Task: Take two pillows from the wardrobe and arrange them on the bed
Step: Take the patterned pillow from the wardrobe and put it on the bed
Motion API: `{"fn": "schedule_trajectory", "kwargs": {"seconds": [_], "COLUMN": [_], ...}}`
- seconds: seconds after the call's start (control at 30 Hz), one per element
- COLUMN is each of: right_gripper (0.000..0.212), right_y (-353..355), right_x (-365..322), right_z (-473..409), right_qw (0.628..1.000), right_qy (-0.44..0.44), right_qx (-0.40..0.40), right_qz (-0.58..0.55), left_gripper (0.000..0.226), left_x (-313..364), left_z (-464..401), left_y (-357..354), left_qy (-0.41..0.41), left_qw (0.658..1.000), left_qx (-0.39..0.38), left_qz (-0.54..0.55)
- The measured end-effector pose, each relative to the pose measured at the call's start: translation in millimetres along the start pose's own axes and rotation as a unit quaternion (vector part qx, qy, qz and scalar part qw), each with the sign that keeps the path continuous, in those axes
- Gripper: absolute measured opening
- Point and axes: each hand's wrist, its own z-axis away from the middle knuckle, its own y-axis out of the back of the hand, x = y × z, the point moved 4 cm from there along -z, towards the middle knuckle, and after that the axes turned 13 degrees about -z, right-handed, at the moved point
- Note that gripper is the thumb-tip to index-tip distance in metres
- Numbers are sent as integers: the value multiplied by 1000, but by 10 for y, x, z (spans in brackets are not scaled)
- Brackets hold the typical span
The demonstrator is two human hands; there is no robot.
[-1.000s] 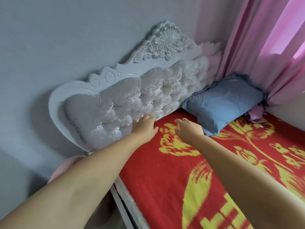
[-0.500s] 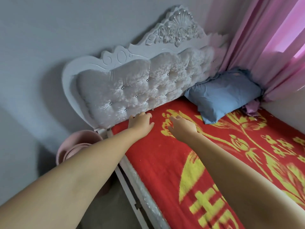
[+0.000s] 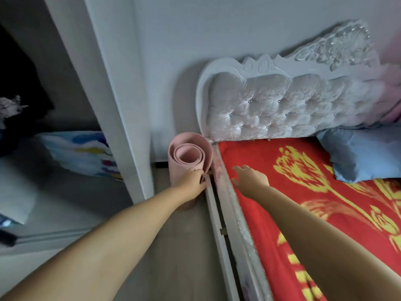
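Note:
A blue pillow [image 3: 366, 157] lies at the head of the bed [image 3: 271, 192], on the red and yellow cover, against the tufted white headboard [image 3: 282, 109]. My right hand [image 3: 251, 178] hovers open over the bed's left edge, holding nothing. My left hand [image 3: 193, 181] is down beside the bed frame, fingers curled against a rolled pink mat [image 3: 188, 161]; whether it grips the mat is unclear. The open wardrobe [image 3: 71, 83] is at the left, with a white, colour-patterned cushion or pillow [image 3: 80, 153] on its shelf.
The rolled pink mat stands upright on the floor between the wardrobe's white side panel [image 3: 121, 105] and the bed frame [image 3: 219, 224]. Dark clothes hang inside the wardrobe. Pink curtain fabric [image 3: 392, 101] shows at the far right.
My view has swung left, bringing the wardrobe into sight. Both hands have drawn back from the headboard: the left dropped off the bed to the pink mat, the right to the bed's edge.

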Motion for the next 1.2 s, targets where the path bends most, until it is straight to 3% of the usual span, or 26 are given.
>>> {"fn": "schedule_trajectory", "kwargs": {"seconds": [0.2,0.37,0.57,0.77,1.1,1.2], "right_gripper": [35,44,45,43,53,52], "right_y": [-448,-1165,-1485,-1442,-1572,-1669], "right_x": [-1290,-2485,-3806,-4439,-5089,-5264], "right_z": [170,248,161,-371,-1887,-2251], "right_qw": [999,987,984,986,973,974], "right_qy": [36,31,89,118,151,143], "right_qx": [-27,-143,-149,-117,-162,-168], "right_qz": [21,59,26,23,58,42], "left_gripper": [38,35,35,36,33,35], "left_x": [-1156,-2506,-3861,-4430,-5443,-5796], "left_z": [823,1531,1996,1714,758,522], "left_y": [262,494,927,1178,1503,1407], "left_qy": [43,75,162,164,182,169], "left_qw": [999,997,986,984,979,974], "left_qx": [-1,-15,-9,5,14,-36], "left_qz": [-22,-17,-40,-74,-96,-148]}}
